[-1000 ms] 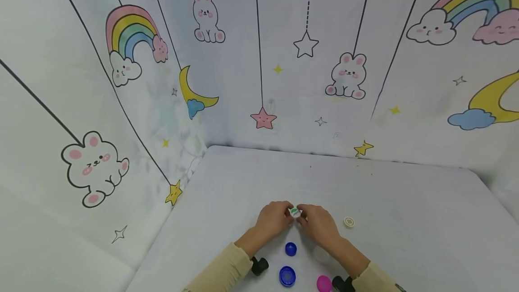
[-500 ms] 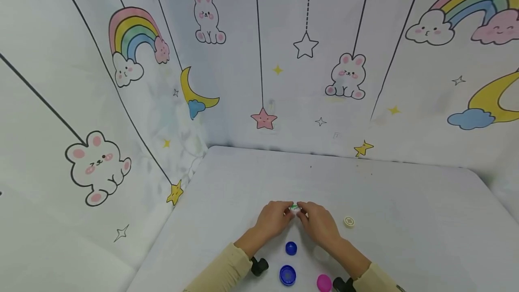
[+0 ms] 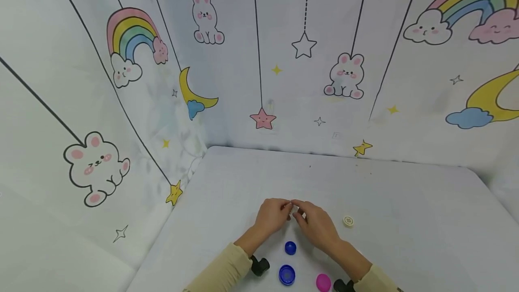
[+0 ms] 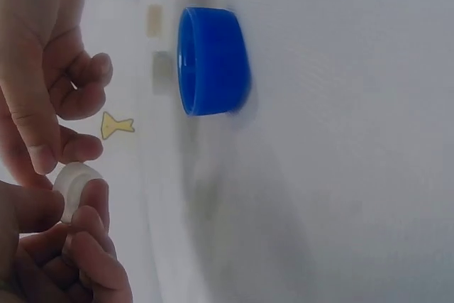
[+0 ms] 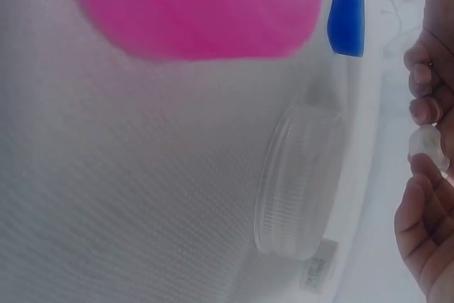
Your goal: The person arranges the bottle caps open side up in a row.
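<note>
Thumb and fingers of my left hand [image 3: 272, 216] pinch a small white bottle cap [image 4: 72, 188] above the table. From the other side my right hand [image 3: 318, 223] has its fingertips at the same cap, which the fingers mostly cover in the head view. The right wrist view shows a right fingertip overlapping the cap's whitish side. Nearer my body, below the hands, lie a small blue cap [image 3: 290, 248] and a wider blue cap [image 3: 287, 275]. A pink cap [image 3: 323, 282] lies near the right forearm. To the right of my right hand is a beige round cap [image 3: 348, 221].
A clear ribbed lid [image 5: 301, 182] stands on the white table [image 3: 227, 179] under the right arm. Black wrist devices [image 3: 260, 266] sit at both cuffs. A white wall cloth [image 3: 235, 75] with drawn rabbits, stars and rainbows rises behind the table.
The white cap has been turned between my fingers: its green printed top showed before and is now out of sight. The hands have shifted slightly; the caps on the table lie where they were.
</note>
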`<state>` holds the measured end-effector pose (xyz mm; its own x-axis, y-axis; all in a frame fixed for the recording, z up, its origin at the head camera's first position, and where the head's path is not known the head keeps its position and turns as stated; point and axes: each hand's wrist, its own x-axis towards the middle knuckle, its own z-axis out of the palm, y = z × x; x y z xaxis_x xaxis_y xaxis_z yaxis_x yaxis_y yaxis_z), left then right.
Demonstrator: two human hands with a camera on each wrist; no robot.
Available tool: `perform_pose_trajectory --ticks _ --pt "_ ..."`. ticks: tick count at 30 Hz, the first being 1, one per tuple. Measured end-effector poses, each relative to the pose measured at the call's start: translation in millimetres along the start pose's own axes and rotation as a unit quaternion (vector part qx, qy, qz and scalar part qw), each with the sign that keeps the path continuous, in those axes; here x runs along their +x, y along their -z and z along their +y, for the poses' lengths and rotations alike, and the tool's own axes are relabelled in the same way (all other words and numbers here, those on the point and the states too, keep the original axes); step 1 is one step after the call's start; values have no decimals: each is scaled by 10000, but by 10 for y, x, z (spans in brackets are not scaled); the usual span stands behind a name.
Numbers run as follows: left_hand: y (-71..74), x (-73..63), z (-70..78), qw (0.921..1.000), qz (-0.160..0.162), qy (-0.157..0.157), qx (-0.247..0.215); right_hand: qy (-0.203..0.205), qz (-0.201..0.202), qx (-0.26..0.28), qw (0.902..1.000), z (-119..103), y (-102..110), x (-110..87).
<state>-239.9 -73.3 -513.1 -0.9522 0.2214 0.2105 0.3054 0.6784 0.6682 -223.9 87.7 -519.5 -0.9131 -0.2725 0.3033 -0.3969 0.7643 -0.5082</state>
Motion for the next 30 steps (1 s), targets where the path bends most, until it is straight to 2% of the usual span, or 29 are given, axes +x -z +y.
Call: perform_pose_trajectory --ticks 6,11,21,25,30 --pt "16 -2 15 9979 -147 447 -442 100 15 -49 9999 -11 0 4" --pt "20 -6 37 9953 -255 605 -708 -8 -43 -129 9999 -5 -4 9" --pt "-11 -35 58 9969 -253 472 -572 -261 -156 -399 9987 1 13 46" --pt "-41 -39 25 9986 -203 369 -334 -312 -245 -426 9983 27 -6 52" --pt "-60 -47 -17 9986 -316 308 -297 -283 -316 -390 9983 63 -26 37"
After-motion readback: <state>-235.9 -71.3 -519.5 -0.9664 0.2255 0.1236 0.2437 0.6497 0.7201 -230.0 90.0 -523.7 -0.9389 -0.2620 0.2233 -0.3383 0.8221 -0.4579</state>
